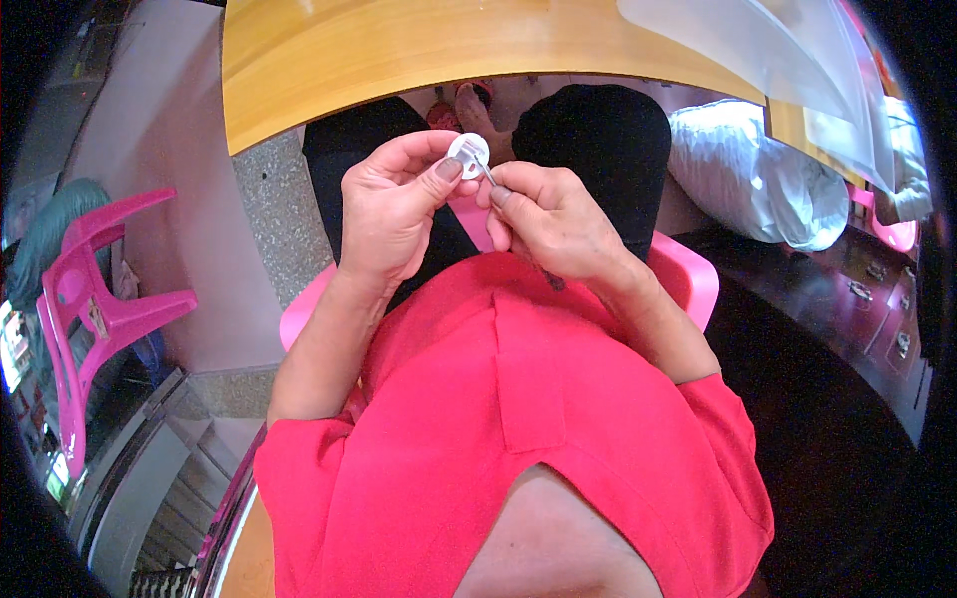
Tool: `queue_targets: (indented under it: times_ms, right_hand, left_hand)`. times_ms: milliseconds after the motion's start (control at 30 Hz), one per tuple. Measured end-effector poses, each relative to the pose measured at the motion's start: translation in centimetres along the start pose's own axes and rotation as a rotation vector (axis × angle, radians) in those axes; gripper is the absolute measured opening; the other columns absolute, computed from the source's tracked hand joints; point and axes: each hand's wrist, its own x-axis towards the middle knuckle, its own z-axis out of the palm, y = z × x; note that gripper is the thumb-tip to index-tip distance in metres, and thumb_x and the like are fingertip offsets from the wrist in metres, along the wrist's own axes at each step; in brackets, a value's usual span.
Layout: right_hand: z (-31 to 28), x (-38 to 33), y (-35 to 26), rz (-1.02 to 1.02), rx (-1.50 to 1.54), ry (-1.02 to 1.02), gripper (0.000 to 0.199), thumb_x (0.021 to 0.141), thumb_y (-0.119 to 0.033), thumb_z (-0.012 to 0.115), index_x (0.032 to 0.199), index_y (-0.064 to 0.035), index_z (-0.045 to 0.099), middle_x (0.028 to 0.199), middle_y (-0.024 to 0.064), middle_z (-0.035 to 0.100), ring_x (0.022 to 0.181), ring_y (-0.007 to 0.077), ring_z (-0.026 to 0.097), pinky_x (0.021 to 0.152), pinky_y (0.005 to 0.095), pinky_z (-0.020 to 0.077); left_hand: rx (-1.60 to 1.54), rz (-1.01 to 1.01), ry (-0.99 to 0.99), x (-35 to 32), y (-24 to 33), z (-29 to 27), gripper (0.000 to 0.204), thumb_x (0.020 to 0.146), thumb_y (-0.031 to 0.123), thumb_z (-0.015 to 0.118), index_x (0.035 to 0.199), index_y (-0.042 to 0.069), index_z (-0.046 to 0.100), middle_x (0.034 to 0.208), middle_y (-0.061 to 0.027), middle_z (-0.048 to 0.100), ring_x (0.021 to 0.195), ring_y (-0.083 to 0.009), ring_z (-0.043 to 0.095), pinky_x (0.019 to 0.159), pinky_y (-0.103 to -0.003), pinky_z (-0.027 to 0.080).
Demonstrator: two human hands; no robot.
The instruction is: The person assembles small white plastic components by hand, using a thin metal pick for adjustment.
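Above my lap, my left hand (399,194) pinches a small round white plastic piece (465,148) between thumb and fingers. Its face is turned up and has a slot or raised part in the middle. My right hand (548,214) is closed round a thin metal tool (486,173), which looks like a small screwdriver. The tool's tip meets the white disc near its right side. Most of the tool's handle is hidden in my right fingers, though a dark end shows below the hand.
A wooden table (399,50) stands ahead, with translucent plastic sheeting (738,50) at its right. Under me is a pink chair (688,279). Another pink plastic chair (85,289) lies to the left. A pale wrapped bundle (758,179) sits on the right beside a dark cabinet (847,309).
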Motion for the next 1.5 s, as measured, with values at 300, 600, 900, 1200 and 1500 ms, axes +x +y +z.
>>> queue_targets:
  times_ms: [300,600,900,1200,1500]
  right_hand:
    - [0.2,0.4,0.4,-0.112,-0.151,0.012,0.016,0.092,-0.010,0.044,0.084,-0.0008,0.055,0.059,0.0019,0.052,0.051,0.0087,0.047,0.047,0.0247,0.0382]
    - [-0.2,0.6,0.4,-0.314,-0.456,0.063,0.012,0.085,-0.004,0.047,0.089,0.0039,0.055,0.069,0.0186,0.058,0.063,0.0292,0.059,0.059,0.0372,0.0458]
    - [-0.8,-0.4,-1.8,-0.266,-1.036,-0.109,0.012,0.076,-0.003,0.052,0.084,0.0053,0.056,0.072,0.0243,0.060,0.065,0.0373,0.062,0.061,0.0432,0.0498]
    - [0.9,-1.4,-0.5,-0.467,-1.507,0.079,0.014,0.073,-0.006,0.055,0.082,0.0038,0.053,0.065,0.0155,0.060,0.055,0.0269,0.063,0.049,0.0359,0.0508]
    - [-1.2,-2.0,-1.6,-0.247,-0.913,0.087,0.007,0.079,-0.003,0.053,0.082,0.0033,0.051,0.065,0.0253,0.057,0.064,0.0422,0.060,0.056,0.0472,0.0485]
  left_hand:
    - [0.024,0.029,0.012,-0.1,-0.1,-0.1,0.020,0.084,-0.003,0.062,0.104,-0.007,0.061,0.095,-0.0146,0.066,0.080,-0.0180,0.065,0.074,-0.029,0.055]
    - [0.194,0.112,0.019,-0.6,-0.1,0.3,0.020,0.082,-0.003,0.064,0.102,-0.007,0.063,0.093,-0.0134,0.066,0.078,-0.0156,0.064,0.073,-0.027,0.054]
    - [0.469,0.136,-0.028,-0.8,-0.2,0.5,0.013,0.081,-0.005,0.064,0.094,-0.005,0.067,0.090,-0.0095,0.066,0.075,-0.0116,0.062,0.069,-0.024,0.053]
    - [0.416,-0.060,-0.039,-0.2,-0.8,-0.3,0.014,0.083,0.001,0.064,0.096,-0.005,0.065,0.094,-0.0133,0.067,0.080,-0.0163,0.063,0.071,-0.028,0.053]
    - [0.090,-0.018,-0.056,0.0,-0.1,0.0,0.017,0.085,-0.001,0.061,0.101,-0.006,0.062,0.092,-0.0147,0.066,0.078,-0.0183,0.064,0.070,-0.028,0.054]
